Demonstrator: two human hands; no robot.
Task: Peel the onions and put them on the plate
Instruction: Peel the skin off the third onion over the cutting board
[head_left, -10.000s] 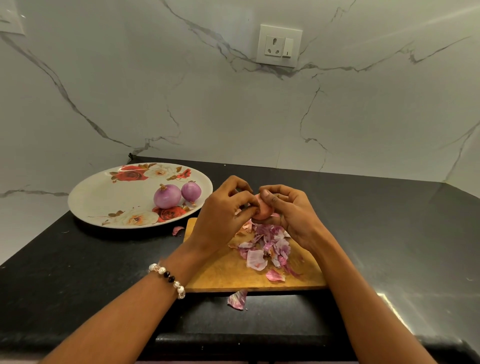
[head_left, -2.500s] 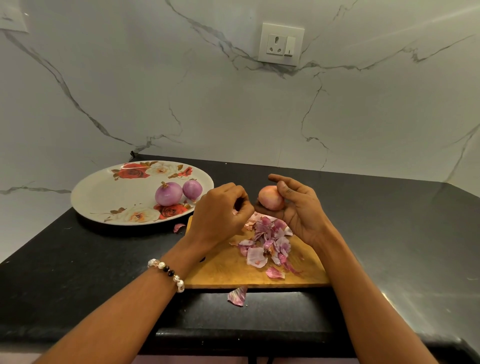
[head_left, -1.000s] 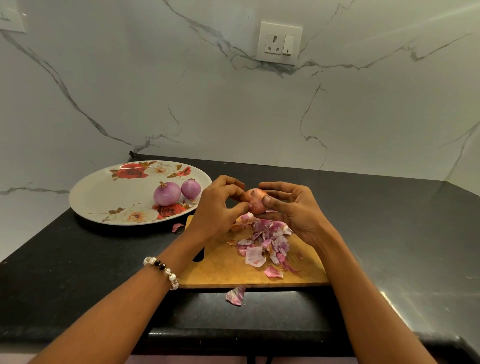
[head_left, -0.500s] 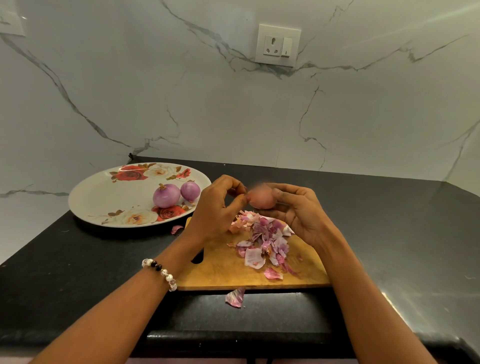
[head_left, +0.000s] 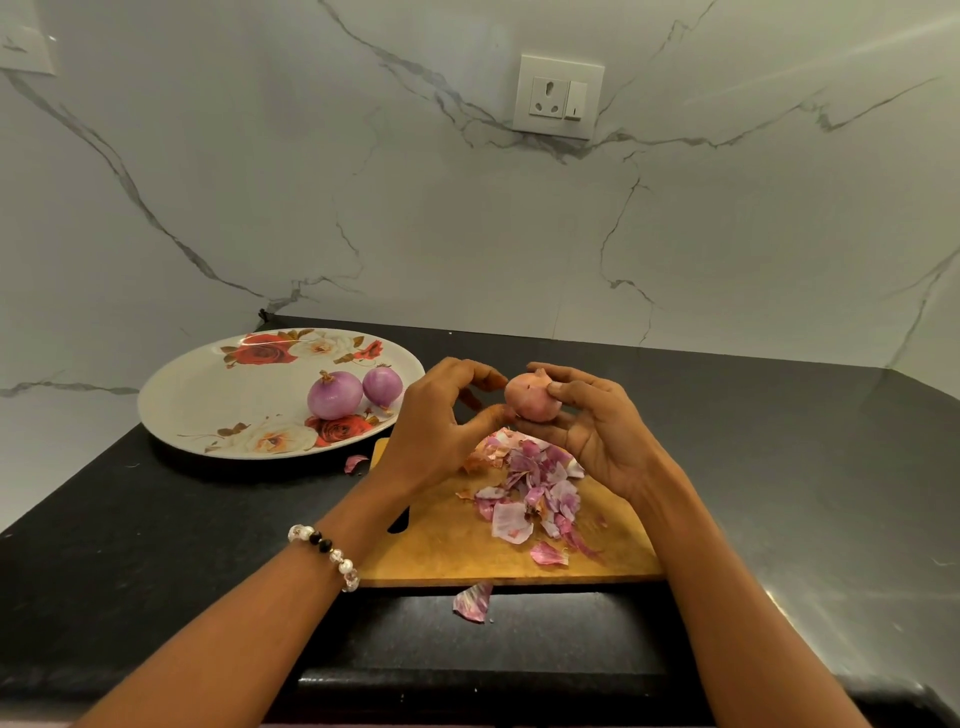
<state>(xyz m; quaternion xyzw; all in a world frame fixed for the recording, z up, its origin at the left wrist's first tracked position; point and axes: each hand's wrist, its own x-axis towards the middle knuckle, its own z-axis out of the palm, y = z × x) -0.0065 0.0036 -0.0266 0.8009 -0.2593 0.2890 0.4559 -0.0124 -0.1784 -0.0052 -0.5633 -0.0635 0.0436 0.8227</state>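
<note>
My right hand (head_left: 597, 431) holds a pinkish onion (head_left: 530, 397) in its fingers above the far end of the wooden cutting board (head_left: 447, 545). My left hand (head_left: 441, 421) is beside the onion, fingers curled, thumb and fingertips touching its left side. Two peeled purple onions (head_left: 335, 395) (head_left: 383, 385) lie side by side on the right part of the flowered white plate (head_left: 208, 400), left of my hands. A heap of purple and white onion skins (head_left: 530, 488) covers the board under my hands.
The board lies on a black counter (head_left: 779, 467) near its front edge. One skin scrap (head_left: 474, 603) lies in front of the board, another (head_left: 355, 462) between board and plate. A marble wall with a socket (head_left: 558, 97) rises behind.
My hands have risen slightly with the onion and turned it. My left fingers have loosened from a pinch at its tip to a light touch at its side.
</note>
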